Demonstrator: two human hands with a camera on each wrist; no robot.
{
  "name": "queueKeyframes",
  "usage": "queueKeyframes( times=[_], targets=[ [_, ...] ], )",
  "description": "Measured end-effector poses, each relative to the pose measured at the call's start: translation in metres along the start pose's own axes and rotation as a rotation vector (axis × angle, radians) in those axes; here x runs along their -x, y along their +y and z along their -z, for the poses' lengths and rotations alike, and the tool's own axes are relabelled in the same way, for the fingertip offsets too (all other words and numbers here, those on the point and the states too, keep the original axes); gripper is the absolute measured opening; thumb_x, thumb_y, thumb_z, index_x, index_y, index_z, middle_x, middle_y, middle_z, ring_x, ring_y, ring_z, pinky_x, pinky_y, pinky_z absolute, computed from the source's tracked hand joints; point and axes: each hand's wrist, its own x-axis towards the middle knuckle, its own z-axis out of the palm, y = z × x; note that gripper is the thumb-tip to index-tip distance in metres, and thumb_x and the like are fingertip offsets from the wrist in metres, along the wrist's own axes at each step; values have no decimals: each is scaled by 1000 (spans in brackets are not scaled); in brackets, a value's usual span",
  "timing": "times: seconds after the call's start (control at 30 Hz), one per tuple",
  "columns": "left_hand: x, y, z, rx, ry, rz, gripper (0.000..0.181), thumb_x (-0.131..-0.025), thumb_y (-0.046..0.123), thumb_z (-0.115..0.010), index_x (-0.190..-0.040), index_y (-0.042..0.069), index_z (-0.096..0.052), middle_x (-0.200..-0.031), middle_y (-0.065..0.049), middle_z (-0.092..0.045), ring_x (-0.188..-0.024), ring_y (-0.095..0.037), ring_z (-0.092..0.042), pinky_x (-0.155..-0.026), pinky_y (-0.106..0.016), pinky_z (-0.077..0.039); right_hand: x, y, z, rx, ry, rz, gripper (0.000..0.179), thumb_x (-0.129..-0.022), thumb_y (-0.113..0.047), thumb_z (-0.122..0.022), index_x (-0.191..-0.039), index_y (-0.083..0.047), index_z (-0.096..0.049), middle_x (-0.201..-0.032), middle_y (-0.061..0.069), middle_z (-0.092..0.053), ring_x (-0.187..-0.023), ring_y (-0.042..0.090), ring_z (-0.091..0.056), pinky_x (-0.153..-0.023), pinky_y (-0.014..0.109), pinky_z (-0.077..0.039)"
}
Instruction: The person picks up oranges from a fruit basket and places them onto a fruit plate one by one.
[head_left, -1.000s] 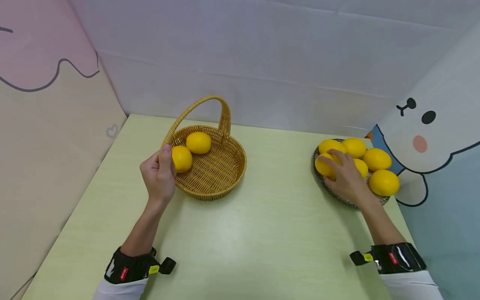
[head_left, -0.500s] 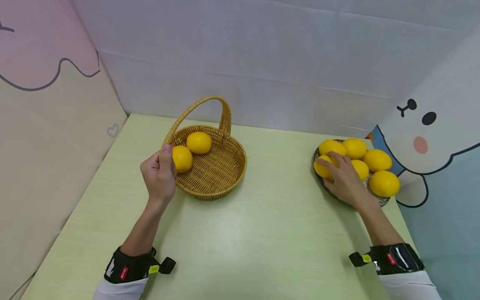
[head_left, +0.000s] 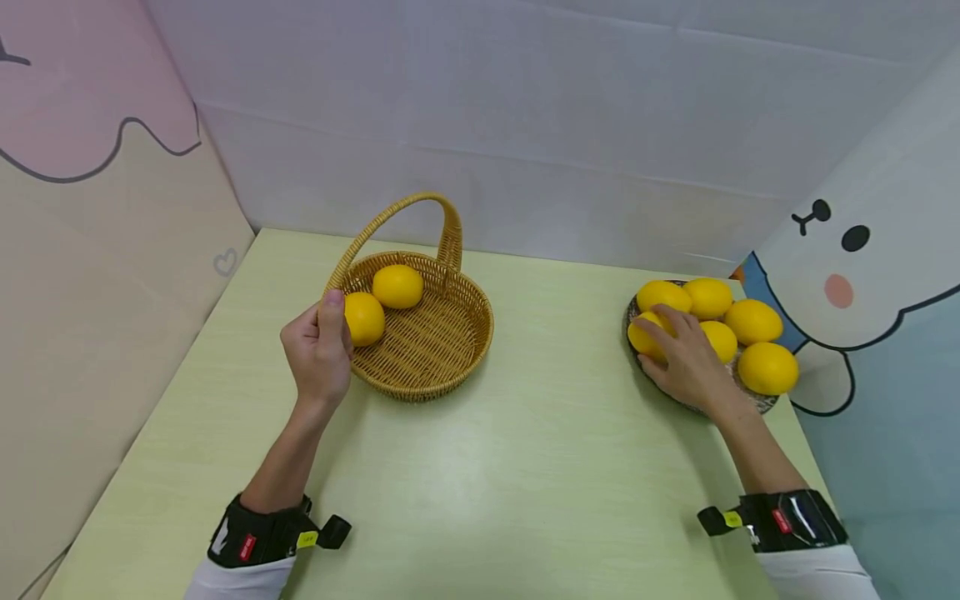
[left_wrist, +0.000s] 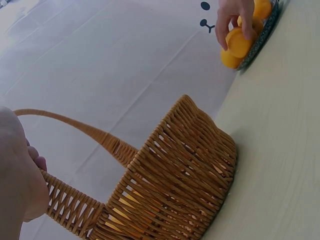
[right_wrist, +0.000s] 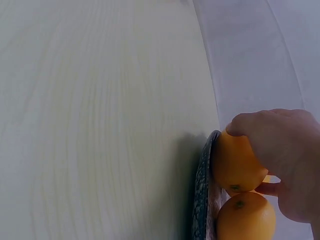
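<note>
My left hand (head_left: 318, 346) grips the upright handle (head_left: 450, 237) of a round wicker basket (head_left: 420, 354), thumb on top. Two oranges, which look yellow in the head view, lie inside at its left and back. Over on the right, my right hand (head_left: 690, 362) curls its fingers and thumb about an orange (head_left: 643, 335) at the near-left rim of a dark patterned plate (right_wrist: 201, 192). The right wrist view has that held orange (right_wrist: 235, 162) touching another orange (right_wrist: 246, 220). My hand partly covers both the held fruit and the plate.
Several more oranges (head_left: 753, 320) crowd the plate, at the right edge of the pale table (head_left: 510, 467). A white cloth wall (head_left: 487, 125) stands behind the table. Printed cartoon panels (head_left: 892, 250) rise at both sides.
My right hand's fingers and thumb have shifted slightly on the front-left orange, which has moved a little toward me. The left hand and the basket have stayed put.
</note>
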Motion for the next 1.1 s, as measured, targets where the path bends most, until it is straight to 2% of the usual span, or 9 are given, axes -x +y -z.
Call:
queueKeyframes(
  times=[0.33,0.7,0.9,1.1],
  targets=[
    [0,1,0,-10,-1,2,57,-106,15,-53,-55,-3,-35,-45,9,-32,-34,-5,-29,-31,-17,-22,-8,-11,18,-50,-15,-76,65,-92,-20,-76,-149,-5,-51,-153,29,-34,-137,48,-31,-105,70,-32],
    [0,0,1,-19,-1,-1,57,-106,15,-53,-55,-3,-35,-45,9,-32,-34,-5,-29,-31,-17,-23,-17,-17,26,-68,60,-12,66,-89,-20,-78,-147,-3,-52,-154,28,-35,-138,46,-31,-108,67,-28],
    [0,0,1,-16,-5,1,57,-106,15,-52,-55,-3,-35,-45,9,-32,-34,-6,-29,-31,-17,-23,-21,-23,25,-84,35,-17,67,-89,-22,-78,-149,-6,-51,-153,27,-36,-138,46,-30,-108,69,-27],
    [0,-1,0,-8,-2,6,57,-106,15,-53,-55,-3,-35,-45,9,-32,-34,-6,-29,-31,-17,-23,-33,-35,19,-87,3,6,68,-89,-26,-78,-150,-8,-51,-154,25,-36,-138,44,-31,-107,68,-31]
  ],
)
